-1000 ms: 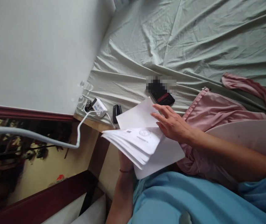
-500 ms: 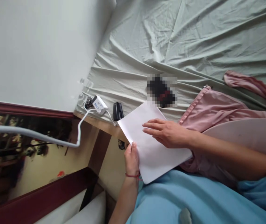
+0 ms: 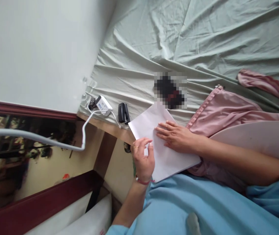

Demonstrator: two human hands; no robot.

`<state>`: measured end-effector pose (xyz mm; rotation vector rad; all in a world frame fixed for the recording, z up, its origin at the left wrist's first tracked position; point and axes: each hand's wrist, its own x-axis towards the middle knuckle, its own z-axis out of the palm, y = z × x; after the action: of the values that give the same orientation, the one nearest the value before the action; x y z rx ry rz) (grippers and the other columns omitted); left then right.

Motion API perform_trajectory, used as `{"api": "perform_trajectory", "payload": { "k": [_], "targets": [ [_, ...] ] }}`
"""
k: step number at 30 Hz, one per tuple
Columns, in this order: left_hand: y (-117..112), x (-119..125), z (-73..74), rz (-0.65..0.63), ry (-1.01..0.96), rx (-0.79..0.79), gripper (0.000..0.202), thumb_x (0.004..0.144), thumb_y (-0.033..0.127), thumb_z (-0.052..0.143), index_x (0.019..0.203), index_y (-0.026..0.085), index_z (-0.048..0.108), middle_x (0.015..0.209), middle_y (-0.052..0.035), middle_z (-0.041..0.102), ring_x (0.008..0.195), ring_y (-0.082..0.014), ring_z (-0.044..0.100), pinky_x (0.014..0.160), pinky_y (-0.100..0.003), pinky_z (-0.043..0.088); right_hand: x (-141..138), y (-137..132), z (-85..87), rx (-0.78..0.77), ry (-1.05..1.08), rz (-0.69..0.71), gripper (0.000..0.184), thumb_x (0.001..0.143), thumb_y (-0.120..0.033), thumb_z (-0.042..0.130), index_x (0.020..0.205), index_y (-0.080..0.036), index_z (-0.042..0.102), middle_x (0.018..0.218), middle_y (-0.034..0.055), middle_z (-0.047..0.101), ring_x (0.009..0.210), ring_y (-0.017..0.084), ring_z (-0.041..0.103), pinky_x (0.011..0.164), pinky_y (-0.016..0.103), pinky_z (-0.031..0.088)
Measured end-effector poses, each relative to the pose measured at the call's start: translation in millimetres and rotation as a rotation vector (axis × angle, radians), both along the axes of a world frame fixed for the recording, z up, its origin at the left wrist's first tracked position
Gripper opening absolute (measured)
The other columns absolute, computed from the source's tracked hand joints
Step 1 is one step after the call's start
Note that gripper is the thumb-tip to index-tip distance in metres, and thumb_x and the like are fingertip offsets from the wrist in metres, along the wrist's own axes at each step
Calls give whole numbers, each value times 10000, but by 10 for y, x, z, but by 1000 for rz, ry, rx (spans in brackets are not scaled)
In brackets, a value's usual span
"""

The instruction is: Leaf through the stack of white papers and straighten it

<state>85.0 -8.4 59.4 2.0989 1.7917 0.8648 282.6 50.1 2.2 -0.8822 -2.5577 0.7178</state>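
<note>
White sheets of paper (image 3: 171, 166), seemingly a stack, lie across my lap, with the far corner reaching onto the bed's edge. My right hand (image 3: 176, 137) rests flat on the paper, palm down and fingers stretched out. Over the paper's left edge is my left hand (image 3: 143, 160), wearing a ring and a red bracelet. Its fingers are bent and its thumb is raised, with a gap between them and nothing held. Just beyond the paper's left corner is a small black object (image 3: 123, 113) that looks like a stapler or hole punch.
A white box-shaped adapter (image 3: 104, 105) with a white cable lies near the wall. A pixelated dark object (image 3: 170, 90) is on the pale green sheet (image 3: 134, 75). Pink cloth (image 3: 230, 109) lies to the right. A grey tube (image 3: 43, 140) crosses at left.
My left hand has let go of the paper's left edge and risen over it, fingers curved. My right hand has settled flat, slightly further right. The paper has shifted a little.
</note>
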Motion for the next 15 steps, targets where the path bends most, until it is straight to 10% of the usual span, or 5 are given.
{"api": "perform_trajectory", "payload": {
  "k": [15],
  "targets": [
    [207, 637, -82, -201, 182, -96, 233, 834, 34, 480, 976, 168, 607, 1013, -132, 627, 1044, -305, 561, 969, -500, 494, 36, -80, -129, 65, 122, -38, 432, 983, -224, 573, 1403, -138, 628, 1519, 148, 543, 1530, 323, 319, 1259, 577, 270]
  ]
}}
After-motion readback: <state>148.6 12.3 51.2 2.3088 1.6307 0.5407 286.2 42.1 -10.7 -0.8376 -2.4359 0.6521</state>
